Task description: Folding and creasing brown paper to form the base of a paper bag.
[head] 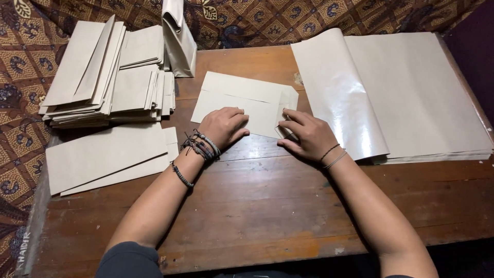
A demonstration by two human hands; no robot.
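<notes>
A folded beige paper piece (234,98) lies flat on the wooden table (257,206), shaped like an envelope with a small flap turned in at its right end. My left hand (222,126) presses palm-down on its lower edge, fingers curled. My right hand (304,135) rests at its right end, fingertips on the folded corner flap. Neither hand lifts the paper. Several bead and cord bracelets circle my left wrist, thin bands circle my right.
A stack of large glossy beige sheets (411,92) lies at the right, its top sheet curling up. Piles of finished folded envelopes (108,72) sit at the back left, with two more flat ones (108,157) near the left edge. Patterned batik cloth (257,20) lies behind.
</notes>
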